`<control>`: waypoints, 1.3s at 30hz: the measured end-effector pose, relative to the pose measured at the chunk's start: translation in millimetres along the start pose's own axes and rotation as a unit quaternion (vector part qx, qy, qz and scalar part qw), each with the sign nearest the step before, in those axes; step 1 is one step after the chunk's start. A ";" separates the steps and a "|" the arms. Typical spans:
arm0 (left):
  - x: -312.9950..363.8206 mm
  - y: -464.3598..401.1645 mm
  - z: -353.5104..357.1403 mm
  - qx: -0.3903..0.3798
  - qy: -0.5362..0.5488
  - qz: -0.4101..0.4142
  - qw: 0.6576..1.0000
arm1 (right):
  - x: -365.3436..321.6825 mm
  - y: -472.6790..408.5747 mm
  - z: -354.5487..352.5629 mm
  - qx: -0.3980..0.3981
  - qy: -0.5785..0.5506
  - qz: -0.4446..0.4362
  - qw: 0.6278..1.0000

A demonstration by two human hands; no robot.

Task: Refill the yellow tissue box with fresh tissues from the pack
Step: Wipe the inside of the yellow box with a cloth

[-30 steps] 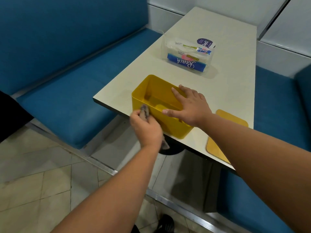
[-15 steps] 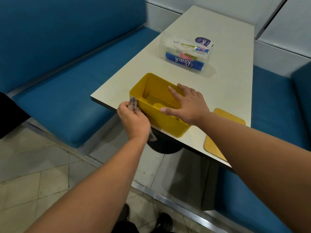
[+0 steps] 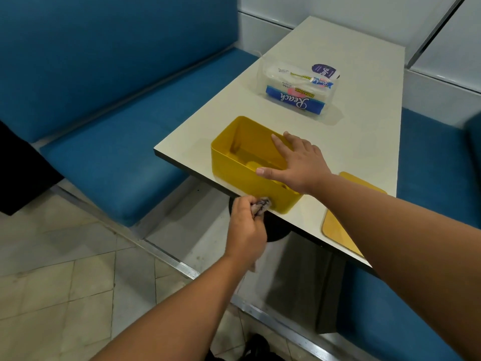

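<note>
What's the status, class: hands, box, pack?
Left hand grips cloth at the box front wall. Right hand flat on box rim. Box empty, lid off; pack untouched behind. Nothing blocking.

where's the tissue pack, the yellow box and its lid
tissue pack [image 3: 296,93], head view, on the blue printed front of the wrapper
yellow box [image 3: 234,169], head view, on its near outer wall
lid [image 3: 338,231], head view, on its flat top near the table edge
</note>
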State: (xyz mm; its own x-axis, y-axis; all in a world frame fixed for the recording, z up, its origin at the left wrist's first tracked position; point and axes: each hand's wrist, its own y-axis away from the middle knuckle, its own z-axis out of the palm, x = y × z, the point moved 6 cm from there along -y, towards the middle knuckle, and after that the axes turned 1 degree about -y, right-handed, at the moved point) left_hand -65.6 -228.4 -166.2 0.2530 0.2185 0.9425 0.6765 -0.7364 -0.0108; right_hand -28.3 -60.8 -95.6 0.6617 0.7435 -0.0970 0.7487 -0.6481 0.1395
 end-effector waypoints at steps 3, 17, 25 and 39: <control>-3.8 -8.0 -34.5 0.056 -0.025 -0.012 0.998 | -2.8 -2.1 -5.1 -0.028 -0.012 0.006 1.000; -24.7 -59.5 -160.5 0.069 -0.058 -0.012 0.996 | -56.1 -35.7 -32.8 -0.146 0.061 0.048 0.986; -28.9 -61.0 -165.5 0.078 -0.040 -0.034 0.996 | -55.4 -30.8 -66.0 -0.128 0.174 -0.091 0.972; -25.5 -53.0 -146.1 0.150 -0.026 -0.062 0.986 | -63.0 -43.2 -51.3 -0.150 0.377 -0.267 0.874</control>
State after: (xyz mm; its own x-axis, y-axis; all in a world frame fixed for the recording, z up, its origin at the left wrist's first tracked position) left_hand -208.9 -288.4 -140.8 0.1852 0.3342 0.9241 0.8765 -0.4814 -0.0016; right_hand -104.4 -71.2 -45.0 -0.0773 0.8977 0.4337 0.8235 -0.1878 0.5353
